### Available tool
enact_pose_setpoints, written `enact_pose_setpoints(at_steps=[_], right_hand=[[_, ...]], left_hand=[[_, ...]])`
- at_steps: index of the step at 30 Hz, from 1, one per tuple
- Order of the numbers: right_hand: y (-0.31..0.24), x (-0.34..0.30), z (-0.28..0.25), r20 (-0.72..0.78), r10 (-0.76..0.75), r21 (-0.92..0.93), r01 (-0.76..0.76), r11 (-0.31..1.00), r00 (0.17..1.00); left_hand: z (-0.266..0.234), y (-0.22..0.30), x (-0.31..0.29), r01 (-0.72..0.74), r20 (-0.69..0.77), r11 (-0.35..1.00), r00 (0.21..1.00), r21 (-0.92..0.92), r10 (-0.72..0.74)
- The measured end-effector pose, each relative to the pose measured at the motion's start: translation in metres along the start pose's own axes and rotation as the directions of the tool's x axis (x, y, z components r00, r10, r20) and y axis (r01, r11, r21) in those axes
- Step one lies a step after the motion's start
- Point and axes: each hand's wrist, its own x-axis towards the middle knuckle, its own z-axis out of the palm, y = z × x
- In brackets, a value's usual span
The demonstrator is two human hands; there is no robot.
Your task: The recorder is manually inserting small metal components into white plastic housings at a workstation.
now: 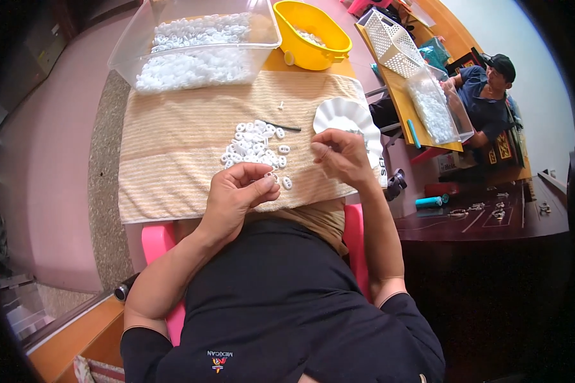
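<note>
A loose pile of small white plastic pieces (252, 143), oval with two holes, lies on a striped tan towel (172, 153). At the pile's near edge my left hand (239, 191) pinches one small white plastic piece (274, 175) between thumb and fingertips. My right hand (345, 156) hovers over the near left rim of a white scalloped dish (332, 113), its thumb and fingers pressed together. Whatever it may hold is too small to make out. Inside the dish, partly hidden by this hand, are small greyish bits. Beyond the pile lies a thin dark stick (282, 126).
A clear plastic bin (124, 54) of white pieces stands at the far left, beside a yellow tub (284, 35) with small pieces inside. To the right, a person (485, 96) sits at another table with a clear bin (463, 121) and a white perforated basket (390, 38).
</note>
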Motion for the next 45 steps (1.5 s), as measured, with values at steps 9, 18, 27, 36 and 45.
enact_pose_setpoints(at_steps=[9, 18, 27, 36, 45], right_hand=[[-0.006, -0.016, 0.04, 0.148, -0.003, 0.365, -0.051, 0.929, 0.989], [-0.007, -0.02, 0.052, 0.189, -0.029, 0.423, -0.055, 0.905, 0.981], [-0.01, -0.022, 0.056, 0.204, -0.044, 0.398, -0.042, 0.916, 0.978], [-0.01, -0.023, 0.06, 0.154, -0.079, 0.424, 0.007, 0.906, 0.985], [-0.006, -0.023, 0.064, 0.137, -0.091, 0.415, 0.026, 0.909, 0.986]], left_hand=[[-0.001, -0.001, 0.0, -0.003, -0.007, 1.0, 1.0, -0.02, 0.003], [0.003, 0.004, -0.002, 0.016, 0.041, 1.0, 0.999, -0.005, -0.016], [0.001, 0.002, -0.002, 0.012, 0.054, 1.0, 0.998, -0.027, -0.01], [0.001, 0.002, -0.001, 0.005, 0.039, 1.0, 0.999, -0.022, -0.004], [0.001, 0.001, 0.0, 0.012, 0.011, 1.0, 1.0, -0.014, -0.012]])
